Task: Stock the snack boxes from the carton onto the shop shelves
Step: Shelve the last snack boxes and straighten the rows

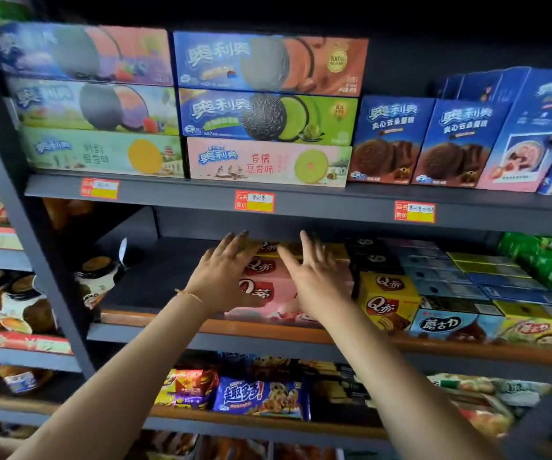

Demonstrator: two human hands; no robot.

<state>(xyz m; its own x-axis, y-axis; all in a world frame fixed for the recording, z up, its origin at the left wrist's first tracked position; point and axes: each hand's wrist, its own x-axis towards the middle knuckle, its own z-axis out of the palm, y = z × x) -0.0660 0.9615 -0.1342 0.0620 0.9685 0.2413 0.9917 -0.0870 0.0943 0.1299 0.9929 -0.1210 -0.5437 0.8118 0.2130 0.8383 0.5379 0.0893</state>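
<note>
1. Both hands are at the middle shelf (155,287): the left hand (221,273) and the right hand (314,277) have straight, spread fingers, palms facing the pink boxes (268,293).
2. Neither hand curls round anything. The left palm seems to lie against the left side of the stack and the right against its top or front, though motion blur keeps me from saying whether they actually touch.
3. Those pink boxes stand in a row running back into the shelf, just left of the yellow boxes (389,300), with bare shelf on their other side. No carton shows.
4. My judgement on handling: thin printed cardboard, light, stiff along the edges but easily dented on the broad faces. The glossy print is likely a little slippery.
5. Best hold, I think: flat palms on two opposite sides, squeezing gently near the corners where the card is strongest, not in the middle of a face.
6. For squaring the row, a flat push on the left side should slide it against the yellow boxes; the shelf looks smooth enough for that.
7. Contents are probably soft cakes, so no hard pressing.
</note>
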